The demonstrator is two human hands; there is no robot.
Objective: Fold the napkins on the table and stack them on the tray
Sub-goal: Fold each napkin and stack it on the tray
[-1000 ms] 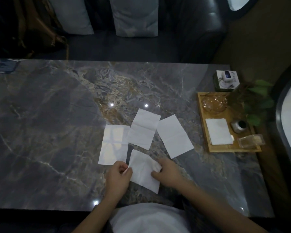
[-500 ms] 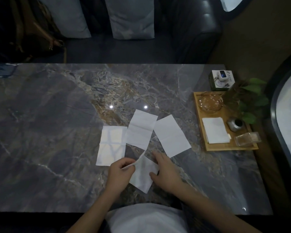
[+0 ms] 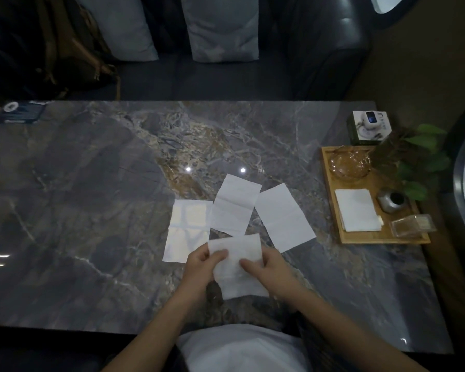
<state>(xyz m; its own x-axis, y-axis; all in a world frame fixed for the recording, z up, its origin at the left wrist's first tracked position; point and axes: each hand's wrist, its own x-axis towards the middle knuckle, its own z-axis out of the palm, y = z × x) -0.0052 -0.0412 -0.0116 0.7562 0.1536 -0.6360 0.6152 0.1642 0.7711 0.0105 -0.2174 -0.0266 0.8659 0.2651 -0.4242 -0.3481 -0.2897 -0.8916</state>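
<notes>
two hands (image 3: 236, 267) partly covering napkin (image 3: 238, 264)

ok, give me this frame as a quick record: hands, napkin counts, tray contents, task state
left hand: gripping the left edge of the napkin in hand
right hand: holding the same napkin's right side
napkins flat on table: three, left, middle, right; left and middle look overlapped
tray: wooden, at the table's right end
on tray: folded napkin stack, glass dish, small dark pot, clear box
task state: fold under way, three unfolded
</notes>
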